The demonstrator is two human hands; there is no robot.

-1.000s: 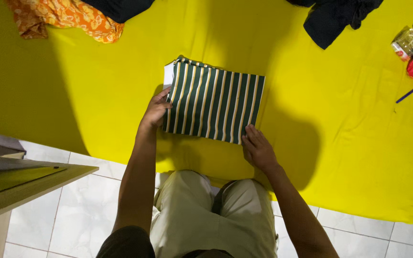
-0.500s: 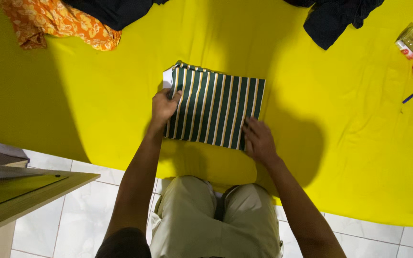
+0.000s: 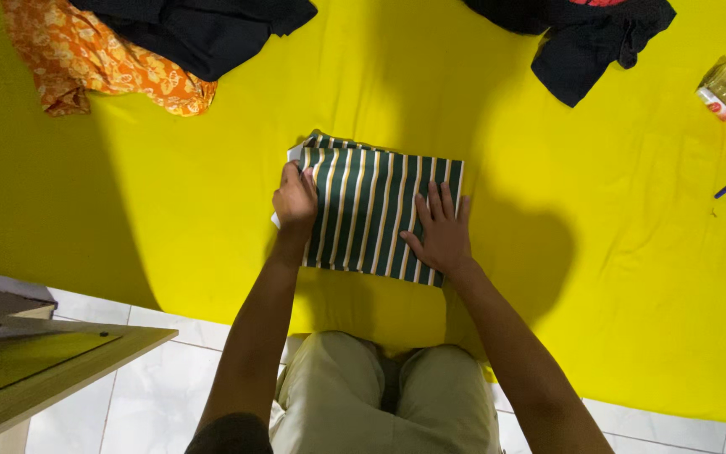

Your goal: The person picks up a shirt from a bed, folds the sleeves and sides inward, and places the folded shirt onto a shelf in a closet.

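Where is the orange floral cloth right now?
In the head view, the orange floral cloth lies crumpled at the upper left of the yellow sheet, partly under a dark garment, far from the striped folded shirt.

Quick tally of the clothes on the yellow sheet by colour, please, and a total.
Green-and-white striped, folded, under both hands: 1
Orange patterned: 1
Dark, crumpled: 2
Total: 4

Both bare forearms reach up from the bottom of the frame toward its centre. The left hand [image 3: 296, 200] is curled, knuckles up. The right hand [image 3: 439, 231] lies flat, palm down, fingers spread.
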